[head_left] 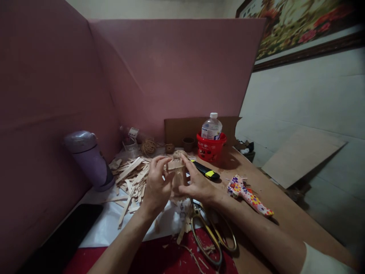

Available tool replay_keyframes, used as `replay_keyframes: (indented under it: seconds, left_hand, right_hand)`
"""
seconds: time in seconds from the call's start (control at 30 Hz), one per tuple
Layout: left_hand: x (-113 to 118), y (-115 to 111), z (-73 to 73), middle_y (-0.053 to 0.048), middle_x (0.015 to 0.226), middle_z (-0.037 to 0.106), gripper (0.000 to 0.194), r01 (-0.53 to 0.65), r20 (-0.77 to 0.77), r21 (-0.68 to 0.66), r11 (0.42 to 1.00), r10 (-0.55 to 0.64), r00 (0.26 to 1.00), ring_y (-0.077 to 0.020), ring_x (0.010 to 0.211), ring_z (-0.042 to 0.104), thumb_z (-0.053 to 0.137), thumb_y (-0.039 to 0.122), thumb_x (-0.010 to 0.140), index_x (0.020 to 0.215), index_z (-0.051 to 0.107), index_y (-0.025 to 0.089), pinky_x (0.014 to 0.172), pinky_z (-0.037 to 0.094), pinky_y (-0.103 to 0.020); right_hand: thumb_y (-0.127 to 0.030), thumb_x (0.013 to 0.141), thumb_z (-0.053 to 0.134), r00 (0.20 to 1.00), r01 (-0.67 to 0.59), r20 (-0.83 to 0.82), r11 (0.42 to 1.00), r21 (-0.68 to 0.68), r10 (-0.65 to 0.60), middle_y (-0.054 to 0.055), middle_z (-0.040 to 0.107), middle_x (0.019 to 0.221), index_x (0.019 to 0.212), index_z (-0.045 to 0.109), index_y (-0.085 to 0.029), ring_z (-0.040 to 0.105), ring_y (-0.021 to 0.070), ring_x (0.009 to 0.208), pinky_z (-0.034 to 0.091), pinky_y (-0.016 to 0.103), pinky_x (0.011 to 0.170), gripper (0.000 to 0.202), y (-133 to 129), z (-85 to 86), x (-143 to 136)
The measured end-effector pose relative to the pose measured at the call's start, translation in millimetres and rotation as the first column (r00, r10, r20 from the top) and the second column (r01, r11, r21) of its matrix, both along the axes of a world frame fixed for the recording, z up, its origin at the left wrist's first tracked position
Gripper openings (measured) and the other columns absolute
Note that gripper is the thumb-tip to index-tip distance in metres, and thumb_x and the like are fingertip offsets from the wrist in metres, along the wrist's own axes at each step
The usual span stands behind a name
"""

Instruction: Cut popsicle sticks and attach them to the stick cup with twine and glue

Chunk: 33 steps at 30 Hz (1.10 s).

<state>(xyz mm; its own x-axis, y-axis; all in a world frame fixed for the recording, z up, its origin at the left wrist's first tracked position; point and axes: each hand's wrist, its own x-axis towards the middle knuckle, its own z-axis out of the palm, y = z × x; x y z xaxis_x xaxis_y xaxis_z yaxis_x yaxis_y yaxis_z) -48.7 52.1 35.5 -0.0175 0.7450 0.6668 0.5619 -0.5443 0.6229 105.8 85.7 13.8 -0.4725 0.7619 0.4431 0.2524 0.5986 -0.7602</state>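
Note:
My left hand (159, 185) and my right hand (197, 184) face each other in the middle of the table. Between them is a small craft-stick structure (177, 176), light brown, with a band across its upper part. Fingers of both hands are curled against its sides, hiding part of it. A heap of loose wooden craft sticks (131, 179) lies just left of my left hand. Close to my right hand rests a black and yellow utility knife (205, 170). Gold-handled scissors (209, 236) lie below my right wrist.
A glue gun with a flowered cover (251, 196) lies right of my forearm. Behind stand a red bucket (211, 146) with a plastic bottle (211, 127), a small brown pot (188, 144) and a twine ball (148, 147). A purple tumbler (90, 161) and black phone (82, 217) are left.

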Motion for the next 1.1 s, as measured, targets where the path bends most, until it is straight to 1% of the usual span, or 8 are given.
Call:
replay_keyframes:
  seconds: [0.1, 0.17, 0.27, 0.33, 0.47, 0.63, 0.87, 1.1]
  left_hand:
    - [3.6, -5.8, 3.1, -0.004, 0.094, 0.056, 0.014, -0.013, -0.056, 0.027, 1.000, 0.015, 0.998, -0.0132, 0.071, 0.054, 0.050, 0.011, 0.080, 0.088, 0.059, 0.019, 0.064, 0.043, -0.026]
    - [5.5, -9.4, 5.9, -0.001, 0.074, 0.059, 0.012, -0.035, -0.098, -0.036, 0.999, 0.032, 0.995, -0.0140, 0.066, 0.054, 0.050, 0.011, 0.078, 0.078, 0.059, 0.019, 0.061, 0.041, -0.025]
    - [6.4, -12.9, 10.3, 0.001, 0.063, 0.060, 0.010, -0.089, -0.123, -0.177, 0.980, 0.067, 0.990, -0.0134, 0.058, 0.054, 0.052, 0.013, 0.074, 0.070, 0.060, 0.018, 0.057, 0.039, -0.025]
    - [5.6, -13.2, 12.5, 0.001, 0.062, 0.062, 0.009, -0.100, -0.136, -0.239, 0.966, 0.068, 0.988, -0.0135, 0.057, 0.055, 0.053, 0.015, 0.073, 0.067, 0.060, 0.018, 0.056, 0.039, -0.025]
    - [2.1, -10.3, 12.7, 0.000, 0.062, 0.063, 0.010, -0.089, -0.129, -0.286, 0.954, 0.054, 0.990, -0.0140, 0.058, 0.056, 0.053, 0.018, 0.073, 0.068, 0.062, 0.018, 0.057, 0.040, -0.025]
    - [-0.3, -9.1, 10.7, 0.000, 0.064, 0.064, 0.012, -0.088, -0.146, -0.312, 0.946, 0.043, 0.988, -0.0141, 0.058, 0.057, 0.052, 0.020, 0.074, 0.070, 0.063, 0.019, 0.057, 0.039, -0.024]
    - [-0.2, -10.8, 15.4, 0.000, 0.063, 0.062, 0.012, -0.158, -0.240, -0.328, 0.931, 0.080, 0.967, -0.0144, 0.059, 0.054, 0.052, 0.024, 0.074, 0.068, 0.061, 0.019, 0.057, 0.036, -0.024]
    - [-5.3, -5.7, 13.0, 0.000, 0.063, 0.058, 0.012, -0.092, -0.228, -0.354, 0.931, 0.009, 0.974, -0.0146, 0.058, 0.051, 0.049, 0.026, 0.077, 0.071, 0.057, 0.019, 0.056, 0.035, -0.025]
  right_hand:
    - [-0.022, 0.061, 0.077, 0.999, 0.038, -0.010, 0.999, 0.025, -0.038, 0.016, 0.028, 0.145, 0.145, 0.017, -0.019, 0.027, 0.0282, 0.135, 0.023, 0.047, 0.111, 0.102, -3.7, 2.0, -4.2]
    - [-0.021, 0.061, 0.075, 0.999, 0.051, -0.009, 0.997, 0.054, -0.050, 0.017, 0.028, 0.143, 0.145, 0.018, -0.017, 0.028, 0.0277, 0.134, 0.024, 0.045, 0.111, 0.101, -5.6, 3.5, -6.1]
    - [-0.022, 0.063, 0.073, 0.998, 0.063, -0.015, 0.995, 0.080, -0.062, 0.017, 0.029, 0.142, 0.145, 0.017, -0.016, 0.031, 0.0269, 0.133, 0.025, 0.043, 0.110, 0.100, -7.5, 4.3, -7.8]
    - [-0.022, 0.064, 0.072, 0.997, 0.082, -0.012, 0.993, 0.090, -0.081, 0.017, 0.031, 0.141, 0.145, 0.017, -0.015, 0.031, 0.0262, 0.133, 0.026, 0.042, 0.110, 0.098, -8.2, 4.0, -8.2]
    - [-0.022, 0.064, 0.072, 0.994, 0.108, 0.004, 0.990, 0.095, -0.109, 0.017, 0.031, 0.141, 0.145, 0.018, -0.013, 0.032, 0.0255, 0.133, 0.027, 0.040, 0.110, 0.097, -9.1, 3.8, -8.6]
    - [-0.025, 0.063, 0.075, 0.993, 0.115, 0.016, 0.990, 0.076, -0.117, 0.018, 0.028, 0.143, 0.145, 0.016, -0.013, 0.030, 0.0254, 0.134, 0.027, 0.040, 0.111, 0.102, -11.3, 4.6, -9.0]
    - [-0.022, 0.063, 0.074, 0.995, 0.099, 0.026, 0.991, 0.086, -0.101, 0.017, 0.027, 0.144, 0.145, 0.016, -0.014, 0.030, 0.0256, 0.134, 0.027, 0.041, 0.111, 0.101, -13.4, 6.2, -9.0]
    - [-0.021, 0.063, 0.076, 0.994, 0.102, 0.034, 0.992, 0.076, -0.105, 0.017, 0.026, 0.144, 0.145, 0.015, -0.016, 0.028, 0.0266, 0.135, 0.024, 0.043, 0.111, 0.103, -14.6, 8.1, -10.7]
